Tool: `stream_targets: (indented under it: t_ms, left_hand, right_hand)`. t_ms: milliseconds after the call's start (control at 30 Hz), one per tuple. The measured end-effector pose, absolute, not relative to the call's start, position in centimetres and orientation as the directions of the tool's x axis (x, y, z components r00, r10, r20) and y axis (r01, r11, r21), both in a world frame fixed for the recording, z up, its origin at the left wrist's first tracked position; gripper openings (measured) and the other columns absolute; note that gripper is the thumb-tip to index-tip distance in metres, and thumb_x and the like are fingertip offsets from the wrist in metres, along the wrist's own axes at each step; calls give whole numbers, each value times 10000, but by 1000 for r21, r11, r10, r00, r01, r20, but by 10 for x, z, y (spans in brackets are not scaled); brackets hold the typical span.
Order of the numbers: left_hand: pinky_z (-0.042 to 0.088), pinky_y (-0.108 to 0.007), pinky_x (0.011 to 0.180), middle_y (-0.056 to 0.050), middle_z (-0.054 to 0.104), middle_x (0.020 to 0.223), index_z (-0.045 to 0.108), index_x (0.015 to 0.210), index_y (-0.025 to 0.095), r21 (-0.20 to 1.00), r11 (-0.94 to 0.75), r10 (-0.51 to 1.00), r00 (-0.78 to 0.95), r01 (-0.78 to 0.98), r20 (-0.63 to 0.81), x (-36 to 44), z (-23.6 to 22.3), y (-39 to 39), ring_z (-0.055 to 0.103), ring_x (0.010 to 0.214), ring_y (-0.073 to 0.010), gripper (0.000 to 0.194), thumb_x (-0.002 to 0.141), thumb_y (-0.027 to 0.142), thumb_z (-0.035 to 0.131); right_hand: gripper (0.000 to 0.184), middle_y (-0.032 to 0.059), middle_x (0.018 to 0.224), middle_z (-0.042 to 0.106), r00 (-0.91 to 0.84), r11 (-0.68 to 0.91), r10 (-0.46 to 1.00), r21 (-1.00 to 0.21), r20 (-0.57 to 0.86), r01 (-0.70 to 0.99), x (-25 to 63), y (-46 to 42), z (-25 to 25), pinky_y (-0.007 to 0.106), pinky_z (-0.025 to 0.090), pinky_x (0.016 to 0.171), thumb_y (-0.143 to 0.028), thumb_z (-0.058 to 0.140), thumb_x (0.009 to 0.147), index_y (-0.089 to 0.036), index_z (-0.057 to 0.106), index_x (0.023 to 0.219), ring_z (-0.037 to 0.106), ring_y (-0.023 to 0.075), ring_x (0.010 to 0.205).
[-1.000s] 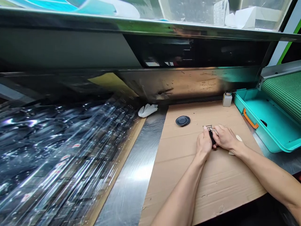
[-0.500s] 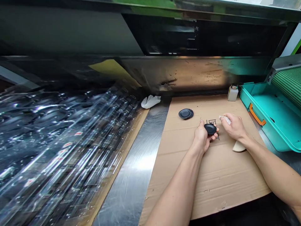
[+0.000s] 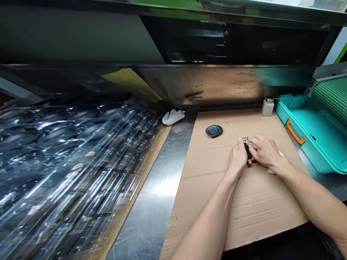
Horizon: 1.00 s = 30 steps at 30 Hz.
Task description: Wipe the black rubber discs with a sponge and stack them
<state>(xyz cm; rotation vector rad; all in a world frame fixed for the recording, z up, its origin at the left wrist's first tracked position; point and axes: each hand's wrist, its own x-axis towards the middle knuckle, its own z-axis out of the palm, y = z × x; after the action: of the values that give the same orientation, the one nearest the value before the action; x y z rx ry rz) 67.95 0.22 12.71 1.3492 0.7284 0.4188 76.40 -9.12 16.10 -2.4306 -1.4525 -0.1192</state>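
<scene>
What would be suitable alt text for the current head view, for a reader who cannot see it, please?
The left hand holds a small black piece while the right hand pinches something white against it, over a cardboard sheet. Black dishes lie beyond; a teal tray with an orange handle stands to the right, shiny plastic packs left.

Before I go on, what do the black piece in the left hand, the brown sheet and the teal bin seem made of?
The black piece in the left hand may be matte plastic or rubber; it looks dull, but is partly hidden. The brown sheet looks like matte cardboard, creased and dull. The teal bin is probably smooth plastic, evenly coloured with a slight sheen.
</scene>
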Motion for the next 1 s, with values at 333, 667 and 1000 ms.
stream_targets:
  t_ms: [333,667,1000]
  left_hand:
    - [369,-183,321,-142,653,631,603,963,49,548,835,339,739,50,-583,672,163,29,516,395,-121,578,1022,467,207]
    - [439,-190,351,-146,649,654,613,1068,16,509,859,311,745,45,-590,671,162,32,546,429,-132,609,1027,477,217]
    - [390,-212,374,-32,588,495,609,736,149,908,416,641,728,-61,-245,680,133,5,511,361,-121,519,986,564,424]
  right_hand:
    - [206,64,894,712,563,-409,734,-414,380,813,786,-97,153,283,414,739,-311,539,937,-192,703,901,637,196,821]
    - [183,51,864,714,511,-261,741,-514,437,817,780,-90,155,283,427,743,-300,573,912,-187,716,892,633,187,802]
    - [227,49,985,673,405,-171,807,-486,430,857,774,-92,150,277,454,763,-323,571,952,-235,762,1036,617,173,867]
